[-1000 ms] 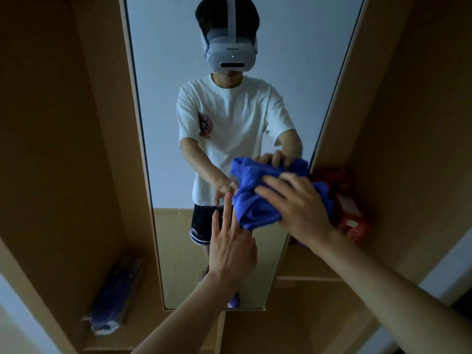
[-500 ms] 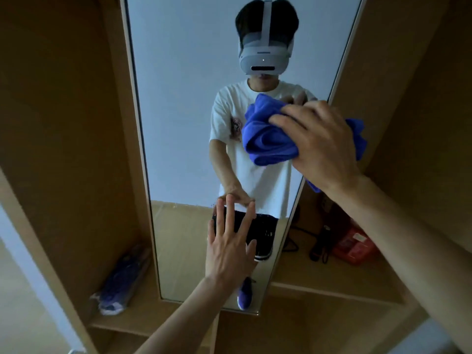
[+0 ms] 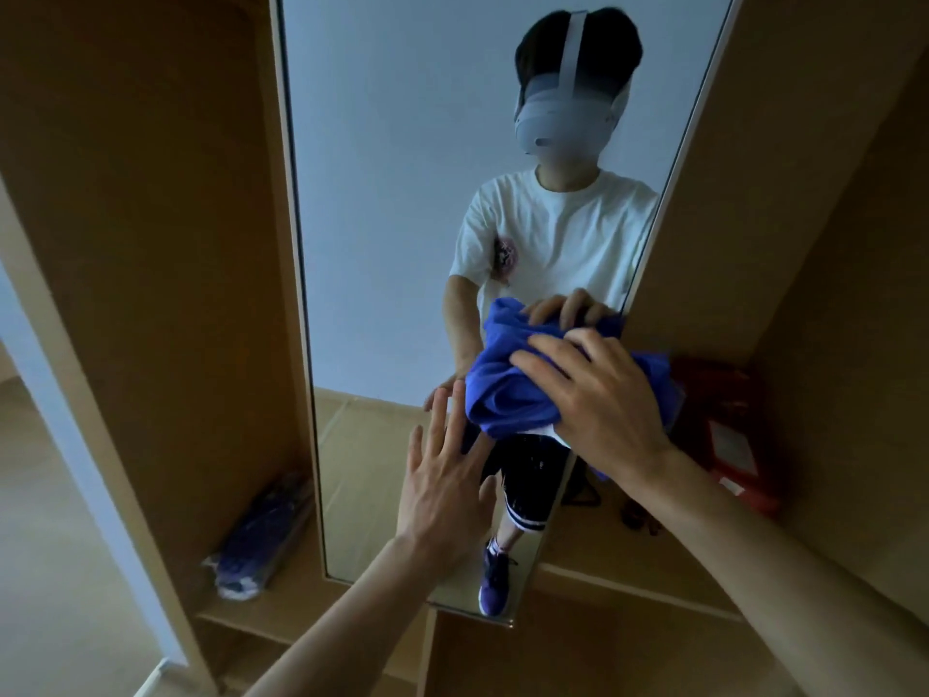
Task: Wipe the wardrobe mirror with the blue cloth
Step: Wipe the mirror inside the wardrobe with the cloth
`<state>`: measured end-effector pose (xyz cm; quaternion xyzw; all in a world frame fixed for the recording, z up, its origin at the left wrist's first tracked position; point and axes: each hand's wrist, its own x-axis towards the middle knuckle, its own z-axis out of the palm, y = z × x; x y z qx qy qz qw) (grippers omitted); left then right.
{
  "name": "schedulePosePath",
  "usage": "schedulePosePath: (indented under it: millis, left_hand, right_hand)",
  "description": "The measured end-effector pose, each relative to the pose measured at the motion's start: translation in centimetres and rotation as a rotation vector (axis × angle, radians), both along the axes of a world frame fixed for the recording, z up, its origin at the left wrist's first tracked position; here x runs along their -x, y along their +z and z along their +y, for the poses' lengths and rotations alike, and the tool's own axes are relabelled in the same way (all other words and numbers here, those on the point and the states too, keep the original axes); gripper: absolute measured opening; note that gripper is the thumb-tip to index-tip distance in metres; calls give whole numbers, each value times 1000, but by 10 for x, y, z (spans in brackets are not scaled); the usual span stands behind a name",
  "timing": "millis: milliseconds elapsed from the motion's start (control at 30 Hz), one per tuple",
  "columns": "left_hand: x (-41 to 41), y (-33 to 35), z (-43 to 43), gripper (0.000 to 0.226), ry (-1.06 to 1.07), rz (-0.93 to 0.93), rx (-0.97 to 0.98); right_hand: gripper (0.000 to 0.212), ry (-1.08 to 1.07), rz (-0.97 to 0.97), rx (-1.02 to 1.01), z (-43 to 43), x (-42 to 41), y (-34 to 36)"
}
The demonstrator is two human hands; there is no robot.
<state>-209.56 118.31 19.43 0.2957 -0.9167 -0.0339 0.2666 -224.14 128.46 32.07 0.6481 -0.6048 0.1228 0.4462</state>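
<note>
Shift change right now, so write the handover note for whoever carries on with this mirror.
Right hand grips the bunched blue cloth, pressing it on the mirror near its right edge.
Left hand open, fingertips touching the glass just left of the cloth.
Done: wiping is under way; which areas are clean cannot be told.
Left: cover the rest of the glass.

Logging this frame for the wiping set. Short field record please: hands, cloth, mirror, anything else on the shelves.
right hand: holds the bunched blue cloth against the glass, near the mirror's right edge
left hand: fingers straight, fingertips at the glass, holds nothing
wardrobe mirror: tall, upright, between two wooden compartments
left compartment: wrapped blue bundle on the shelf
right compartment: red package, partly behind the cloth
task state: wiping under way
</note>
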Motion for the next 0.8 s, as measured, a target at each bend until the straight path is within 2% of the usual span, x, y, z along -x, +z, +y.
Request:
schedulePosePath:
  millis: [100,200,367,467,567,700,800]
  left_hand:
    - [3,2,4,91,0,28,-12]
    - [4,2,4,90,-3,43,-10]
    - [2,6,4,91,4,23,-3]
    - [-3,9,1,79,-2,12,19]
    - [-6,11,-2,73,-5,7,1]
    - [-10,11,-2,75,-16,-18,5]
    - [-10,14,-1,87,-40,-3,-5]
  right_hand:
    - [49,10,-22,138,-7,1,50]
    - [47,-10,-56,218,-14,2,82]
    - [49,-36,26,141,-12,-3,33]
    - [43,-40,7,61,-8,-7,-7]
    - [46,-54,-3,-39,-6,-12,-30]
    - [45,-34,-25,-72,-3,-17,-11]
    - [48,4,-76,62,-8,-18,40]
